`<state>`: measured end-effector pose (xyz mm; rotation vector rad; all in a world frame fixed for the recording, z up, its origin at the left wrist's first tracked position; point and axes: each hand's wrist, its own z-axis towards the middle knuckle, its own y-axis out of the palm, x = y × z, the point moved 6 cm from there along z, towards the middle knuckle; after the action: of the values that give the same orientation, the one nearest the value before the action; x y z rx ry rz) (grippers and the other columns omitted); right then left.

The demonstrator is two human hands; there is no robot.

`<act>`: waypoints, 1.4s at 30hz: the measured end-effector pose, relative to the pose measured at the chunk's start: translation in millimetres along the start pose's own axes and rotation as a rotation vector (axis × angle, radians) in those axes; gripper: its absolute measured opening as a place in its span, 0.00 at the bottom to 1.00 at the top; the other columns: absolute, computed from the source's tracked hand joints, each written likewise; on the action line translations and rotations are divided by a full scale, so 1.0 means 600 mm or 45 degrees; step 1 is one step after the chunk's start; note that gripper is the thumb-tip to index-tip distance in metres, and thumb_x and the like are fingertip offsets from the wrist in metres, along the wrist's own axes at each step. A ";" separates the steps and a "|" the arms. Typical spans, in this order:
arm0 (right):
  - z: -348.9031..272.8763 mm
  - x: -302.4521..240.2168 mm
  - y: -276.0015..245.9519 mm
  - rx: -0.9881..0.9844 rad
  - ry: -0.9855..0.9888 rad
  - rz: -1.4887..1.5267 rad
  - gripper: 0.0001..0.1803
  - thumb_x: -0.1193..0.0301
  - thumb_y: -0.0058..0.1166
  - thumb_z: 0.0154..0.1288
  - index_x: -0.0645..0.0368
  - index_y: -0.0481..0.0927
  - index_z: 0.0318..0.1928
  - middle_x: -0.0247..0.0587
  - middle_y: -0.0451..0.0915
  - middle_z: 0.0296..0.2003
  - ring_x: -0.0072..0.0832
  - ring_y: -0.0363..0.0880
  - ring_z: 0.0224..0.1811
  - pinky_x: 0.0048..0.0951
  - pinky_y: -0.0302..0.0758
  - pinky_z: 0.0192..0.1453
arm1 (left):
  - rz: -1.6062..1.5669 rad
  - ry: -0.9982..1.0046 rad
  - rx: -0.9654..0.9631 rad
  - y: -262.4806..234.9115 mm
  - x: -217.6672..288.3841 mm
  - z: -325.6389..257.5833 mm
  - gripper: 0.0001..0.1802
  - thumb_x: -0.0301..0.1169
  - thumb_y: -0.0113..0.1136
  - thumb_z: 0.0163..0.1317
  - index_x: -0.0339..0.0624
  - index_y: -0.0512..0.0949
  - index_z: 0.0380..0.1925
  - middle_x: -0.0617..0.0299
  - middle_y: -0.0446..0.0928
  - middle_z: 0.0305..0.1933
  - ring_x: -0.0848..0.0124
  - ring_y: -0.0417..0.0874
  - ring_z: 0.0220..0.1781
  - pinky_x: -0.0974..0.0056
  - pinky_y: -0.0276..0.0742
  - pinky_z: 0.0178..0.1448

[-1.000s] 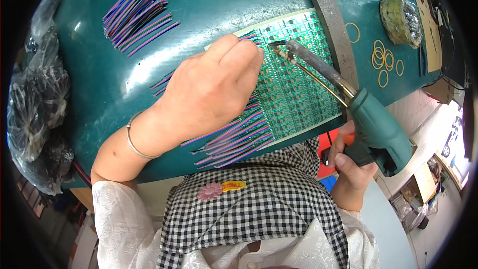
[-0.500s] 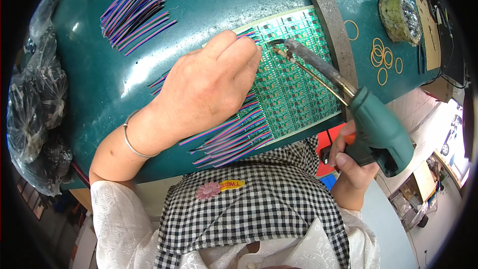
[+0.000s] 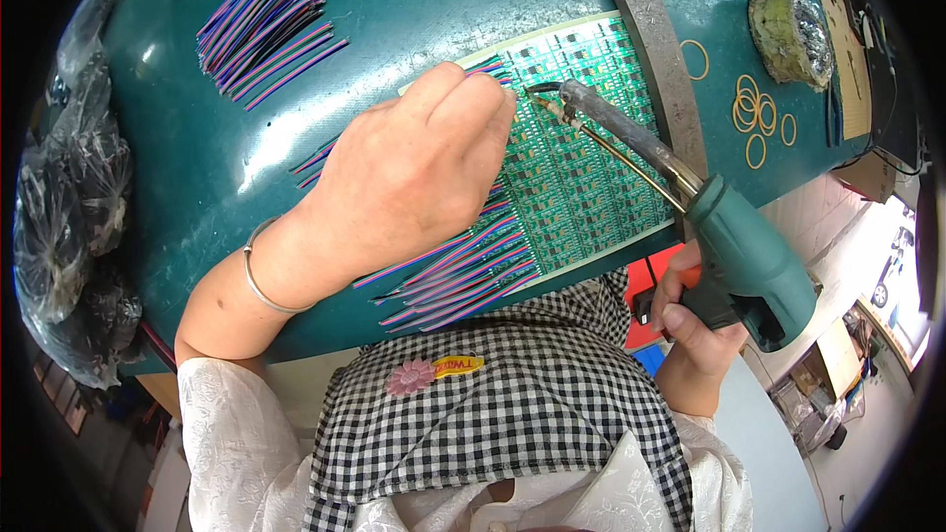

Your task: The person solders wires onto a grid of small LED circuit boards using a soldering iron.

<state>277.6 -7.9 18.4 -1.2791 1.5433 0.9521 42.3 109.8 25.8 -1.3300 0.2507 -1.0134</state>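
A green circuit board panel (image 3: 581,167) lies on the green table, covered with rows of small components. Multicoloured wires (image 3: 463,276) stick out from its left edge. My left hand (image 3: 424,158) is closed over that edge, its fingertips pinched together near the board; what they pinch is hidden under the hand. My right hand (image 3: 698,330) grips the handle of a green soldering gun (image 3: 754,261). The gun's dark tip and thin feed tube reach over the panel, close beside my left fingertips.
A heavy grey metal bar (image 3: 655,54) lies along the panel's right edge. Rubber bands (image 3: 754,108) and a tape-wrapped roll (image 3: 788,39) are farther right. A bundle of wires (image 3: 261,20) rests at the far left, with black plastic bags (image 3: 74,227) along the left table edge.
The soldering gun has shifted slightly left, its tip closer to my left fingertips. My left hand has barely moved.
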 end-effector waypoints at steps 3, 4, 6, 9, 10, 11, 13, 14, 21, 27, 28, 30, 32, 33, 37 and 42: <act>0.001 0.003 -0.003 -0.006 -0.035 0.001 0.31 0.71 0.70 0.50 0.72 0.70 0.51 0.39 0.69 0.20 0.26 0.70 0.14 0.23 0.69 0.18 | 0.012 0.014 0.005 -0.001 0.000 0.000 0.19 0.23 0.61 0.52 0.30 0.81 0.46 0.57 0.75 0.39 0.66 0.76 0.33 0.65 0.76 0.28; 0.002 0.002 -0.002 -0.006 -0.035 0.001 0.31 0.71 0.70 0.50 0.72 0.70 0.51 0.39 0.69 0.20 0.26 0.70 0.14 0.23 0.69 0.18 | 0.012 0.014 0.005 -0.001 0.000 0.000 0.19 0.23 0.61 0.52 0.30 0.81 0.46 0.57 0.75 0.39 0.66 0.76 0.33 0.65 0.76 0.28; 0.004 -0.001 0.000 -0.022 -0.018 0.030 0.31 0.71 0.70 0.50 0.72 0.70 0.51 0.40 0.70 0.20 0.26 0.70 0.14 0.23 0.69 0.18 | 0.024 0.032 0.007 -0.001 0.000 0.001 0.19 0.23 0.61 0.52 0.29 0.81 0.46 0.57 0.76 0.39 0.66 0.76 0.32 0.65 0.76 0.27; 0.002 0.000 -0.004 -0.017 -0.018 0.035 0.31 0.71 0.70 0.49 0.72 0.70 0.51 0.40 0.70 0.21 0.27 0.70 0.14 0.24 0.69 0.18 | 0.045 0.047 0.008 -0.002 0.001 0.000 0.19 0.23 0.61 0.52 0.29 0.81 0.46 0.57 0.76 0.39 0.66 0.76 0.32 0.65 0.75 0.27; 0.000 0.001 -0.004 -0.016 -0.019 0.035 0.31 0.71 0.70 0.49 0.72 0.70 0.51 0.40 0.70 0.21 0.27 0.70 0.14 0.24 0.69 0.18 | 0.045 0.048 0.009 -0.002 0.001 0.000 0.19 0.23 0.61 0.52 0.29 0.81 0.46 0.57 0.76 0.39 0.66 0.76 0.32 0.65 0.75 0.27; -0.003 0.003 -0.005 0.000 -0.023 0.029 0.31 0.71 0.70 0.49 0.72 0.70 0.51 0.40 0.71 0.21 0.26 0.70 0.14 0.24 0.69 0.18 | 0.047 0.050 0.010 -0.002 0.002 0.000 0.19 0.23 0.61 0.51 0.29 0.81 0.46 0.57 0.76 0.39 0.66 0.76 0.32 0.65 0.75 0.27; -0.004 0.004 -0.004 0.016 -0.027 0.025 0.31 0.72 0.70 0.49 0.72 0.71 0.51 0.40 0.71 0.22 0.26 0.70 0.15 0.24 0.70 0.18 | 0.049 0.053 0.009 -0.002 0.003 0.000 0.19 0.23 0.62 0.51 0.29 0.81 0.46 0.57 0.76 0.39 0.66 0.76 0.32 0.65 0.75 0.27; -0.004 0.006 -0.004 0.030 -0.009 0.023 0.31 0.72 0.70 0.49 0.72 0.71 0.51 0.41 0.71 0.23 0.26 0.70 0.15 0.24 0.70 0.19 | 0.041 0.038 0.001 -0.001 0.002 0.000 0.19 0.23 0.62 0.51 0.29 0.81 0.46 0.57 0.76 0.39 0.66 0.76 0.32 0.65 0.76 0.27; -0.001 0.006 -0.008 -0.065 -0.078 -0.036 0.32 0.73 0.69 0.49 0.74 0.70 0.53 0.42 0.72 0.24 0.26 0.70 0.14 0.25 0.73 0.19 | 0.044 0.055 -0.014 -0.002 0.002 -0.001 0.19 0.24 0.61 0.50 0.29 0.81 0.45 0.57 0.76 0.39 0.66 0.76 0.33 0.65 0.76 0.27; 0.012 -0.016 -0.004 -0.069 -0.037 0.110 0.34 0.73 0.66 0.52 0.77 0.66 0.56 0.41 0.69 0.21 0.26 0.70 0.14 0.24 0.70 0.17 | 0.074 0.074 -0.016 -0.002 0.004 0.004 0.19 0.24 0.61 0.49 0.30 0.81 0.44 0.58 0.75 0.38 0.67 0.76 0.33 0.65 0.76 0.27; 0.010 -0.017 -0.009 -0.022 -0.048 0.115 0.34 0.74 0.65 0.52 0.77 0.66 0.57 0.40 0.69 0.20 0.26 0.69 0.14 0.25 0.70 0.17 | 0.069 0.086 -0.009 -0.003 0.005 0.006 0.19 0.24 0.61 0.49 0.30 0.81 0.44 0.58 0.75 0.38 0.67 0.76 0.33 0.65 0.76 0.27; 0.009 -0.024 -0.013 -0.008 -0.073 0.154 0.34 0.74 0.64 0.52 0.77 0.65 0.57 0.40 0.68 0.20 0.26 0.69 0.13 0.25 0.69 0.16 | 0.057 0.070 -0.039 -0.003 0.006 0.009 0.19 0.23 0.61 0.48 0.30 0.82 0.44 0.58 0.75 0.38 0.67 0.76 0.32 0.65 0.76 0.28; 0.010 -0.033 -0.025 0.032 -0.104 0.232 0.34 0.75 0.62 0.53 0.77 0.64 0.58 0.42 0.69 0.21 0.26 0.68 0.13 0.25 0.69 0.15 | 0.061 0.114 -0.003 -0.005 0.009 0.015 0.14 0.23 0.60 0.50 0.31 0.80 0.40 0.60 0.71 0.35 0.68 0.75 0.33 0.65 0.77 0.29; 0.015 -0.037 -0.036 0.068 -0.133 0.208 0.34 0.75 0.62 0.53 0.77 0.64 0.58 0.42 0.69 0.21 0.26 0.68 0.13 0.25 0.69 0.15 | 0.074 0.134 0.018 -0.005 0.009 0.018 0.10 0.23 0.59 0.52 0.33 0.79 0.35 0.61 0.66 0.32 0.69 0.74 0.33 0.65 0.78 0.30; 0.040 -0.066 -0.100 0.121 -0.456 0.504 0.34 0.73 0.62 0.54 0.74 0.66 0.60 0.42 0.71 0.25 0.27 0.70 0.15 0.27 0.71 0.15 | 0.189 0.162 -0.005 -0.009 0.015 0.011 0.17 0.23 0.60 0.50 0.29 0.80 0.42 0.59 0.73 0.38 0.67 0.77 0.36 0.66 0.79 0.32; 0.084 -0.083 -0.174 0.289 -0.574 0.481 0.29 0.73 0.54 0.61 0.72 0.66 0.62 0.42 0.70 0.28 0.25 0.71 0.20 0.25 0.71 0.17 | 0.212 0.161 -0.017 -0.010 0.012 0.006 0.19 0.22 0.60 0.49 0.30 0.81 0.44 0.58 0.74 0.38 0.66 0.77 0.35 0.63 0.79 0.31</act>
<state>392.2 36.4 48.3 -0.5691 1.4982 1.1680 45.9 108.0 35.1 -1.2371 0.4572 -0.9569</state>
